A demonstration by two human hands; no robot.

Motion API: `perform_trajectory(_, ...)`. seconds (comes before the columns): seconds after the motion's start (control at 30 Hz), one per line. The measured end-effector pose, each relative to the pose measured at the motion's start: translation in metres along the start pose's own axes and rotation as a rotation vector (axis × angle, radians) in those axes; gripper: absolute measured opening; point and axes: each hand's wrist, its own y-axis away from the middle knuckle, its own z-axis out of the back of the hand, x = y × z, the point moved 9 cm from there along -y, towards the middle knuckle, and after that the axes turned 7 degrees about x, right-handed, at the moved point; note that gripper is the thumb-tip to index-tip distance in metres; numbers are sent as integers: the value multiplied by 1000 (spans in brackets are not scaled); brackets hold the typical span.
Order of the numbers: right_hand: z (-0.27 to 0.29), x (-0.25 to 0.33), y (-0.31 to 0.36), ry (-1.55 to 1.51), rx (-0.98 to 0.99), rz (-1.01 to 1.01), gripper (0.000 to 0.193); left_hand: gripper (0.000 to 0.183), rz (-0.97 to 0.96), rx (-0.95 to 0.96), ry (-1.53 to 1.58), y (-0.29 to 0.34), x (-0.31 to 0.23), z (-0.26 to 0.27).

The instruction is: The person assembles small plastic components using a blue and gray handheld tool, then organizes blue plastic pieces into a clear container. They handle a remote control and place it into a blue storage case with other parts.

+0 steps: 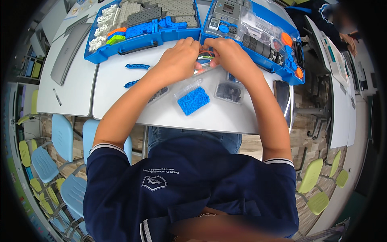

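Note:
My left hand [179, 60] and my right hand [226, 55] meet over the table between two blue kit trays. Their fingers are curled and closed around the sides of a clear plastic box [207, 74], which holds thin orange, green and other coloured pieces. My hands hide much of that box, and its contents are hard to make out. Just nearer to me sits a small clear box full of blue connector pins [193, 101]. A clear box of dark pieces [229, 92] lies right of it, and another dark-filled box [159, 94] is partly behind my left forearm.
The left blue tray [161, 39] holds grey, white and blue building parts. In the right blue tray [258, 54] are wheels, gears and a grey controller [228, 9]. Blue tool handles [137, 66], a phone [282, 97], a pen [57, 97] and curved grey panels [68, 56] lie on the tables.

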Motion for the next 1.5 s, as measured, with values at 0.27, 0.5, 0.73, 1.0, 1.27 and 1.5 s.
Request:
perform_trajectory(0.27, 16, -7, 5, -33, -85, 40, 31, 57, 71, 107, 379, -1, 31, 4)
perform_trajectory(0.5, 23, 11, 23, 112, -202, 114, 28, 79, -110, 63, 55, 2, 6, 8)
perform_trajectory(0.73, 19, 25, 32, -30, -159, 146, 57, 65, -189, -108, 9, 11, -14, 39)
perform_trajectory(1.0, 43, 7, 36, -548, -245, 18, 86, 68, -296, -341, -14, 40, -36, 99)
perform_trajectory(1.27, 26, -11, 35, -1080, -111, -82, 68, 72, -296, -363, 176, 46, -53, 96)
perform_trajectory(1.5, 26, -28, 39, -1121, -182, -161, 52, 69, -171, -368, 335, 60, -38, 95)
